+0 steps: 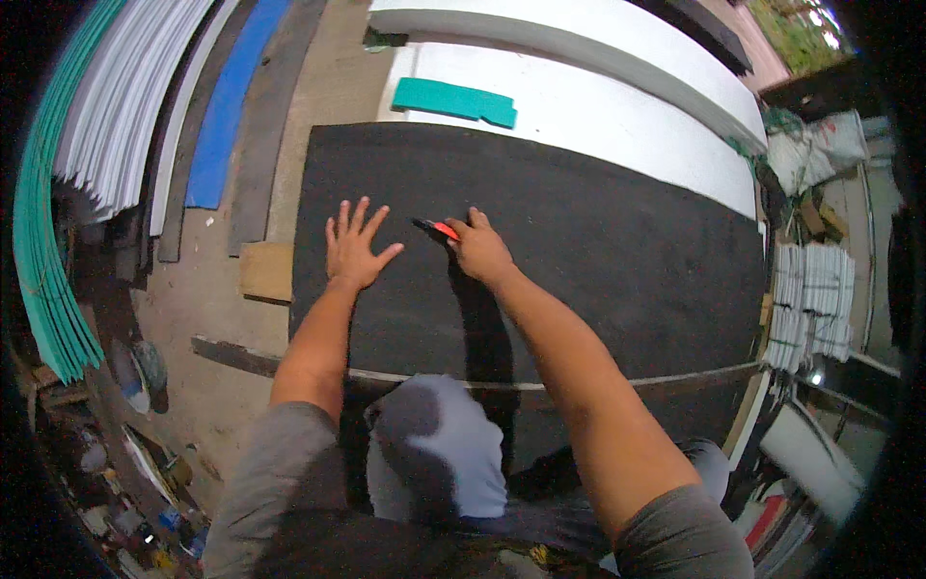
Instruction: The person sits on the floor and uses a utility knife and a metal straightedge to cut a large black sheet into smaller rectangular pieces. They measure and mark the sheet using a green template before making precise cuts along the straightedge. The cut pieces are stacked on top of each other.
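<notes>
A large black sheet (598,261) lies flat in front of me. My left hand (355,253) rests on its left part, palm down with the fingers spread. To the right of it, my right hand (479,248) is closed around a red and black utility knife (441,229). The knife's dark front end points left, toward my left hand, over the sheet. Whether a blade is out is too small to tell. Along the sheet's near side runs a long straight strip (617,385), close to my knee.
Thick white foam blocks (579,58) lie beyond the sheet, with a green foam piece (453,102) on top. Stacked white strips (135,96), green strips (48,261) and a blue strip (227,116) stand at left. A tan block (266,270) touches the sheet's left edge. Bundled white pieces (810,289) sit right.
</notes>
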A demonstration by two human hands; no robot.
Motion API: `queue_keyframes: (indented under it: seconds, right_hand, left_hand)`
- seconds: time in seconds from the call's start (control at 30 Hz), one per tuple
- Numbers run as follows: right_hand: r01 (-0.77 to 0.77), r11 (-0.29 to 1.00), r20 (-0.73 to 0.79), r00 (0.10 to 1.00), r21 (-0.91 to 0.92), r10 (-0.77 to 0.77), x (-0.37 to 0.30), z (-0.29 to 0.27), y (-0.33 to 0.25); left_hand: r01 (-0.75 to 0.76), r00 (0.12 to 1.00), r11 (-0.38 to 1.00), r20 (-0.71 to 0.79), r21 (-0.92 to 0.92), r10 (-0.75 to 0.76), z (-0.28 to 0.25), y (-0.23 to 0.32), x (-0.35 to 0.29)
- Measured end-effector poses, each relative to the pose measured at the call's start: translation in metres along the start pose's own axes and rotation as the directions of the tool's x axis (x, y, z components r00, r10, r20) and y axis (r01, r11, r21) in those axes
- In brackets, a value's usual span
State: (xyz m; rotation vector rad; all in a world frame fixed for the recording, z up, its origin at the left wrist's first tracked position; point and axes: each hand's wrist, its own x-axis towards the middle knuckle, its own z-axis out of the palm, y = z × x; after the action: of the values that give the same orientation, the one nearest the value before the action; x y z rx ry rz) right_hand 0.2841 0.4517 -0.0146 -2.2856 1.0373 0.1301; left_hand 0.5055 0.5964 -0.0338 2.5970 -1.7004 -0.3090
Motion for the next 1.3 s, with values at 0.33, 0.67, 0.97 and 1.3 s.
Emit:
queue_keyframes:
  seconds: [0.33, 0.67, 0.97, 1.3]
  right_hand:
    - [0.131, 0.991, 0.229, 0.965, -0.004, -0.127, -0.084, -0.083, 0.085]
    - [-0.100, 0.977, 0.271, 0.951, -0.187, 0.149, -0.306, -0.145, 0.291]
    - [-0.243, 0.919, 0.031, 0.964, -0.310, 0.266, -0.492, -0.104, 0.410]
    - [-0.170, 0.924, -0.161, 0.980, -0.342, 0.121, -0.447, -0.132, 0.445]
  left_hand:
    - [-0.049, 0.991, 0.982, 0.133, 0.182, 0.025, -0.042, 0.038, 0.006]
    - [-0.830, 0.370, 0.525, 0.516, -0.190, 0.772, -0.010, 0.301, -0.131]
    - [-0.930, 0.289, 0.365, 0.530, -0.042, 0.797, 0.022, 0.324, -0.174]
    - [-0.829, 0.498, 0.554, 0.555, 0.078, 0.667, 0.005, 0.325, -0.131]
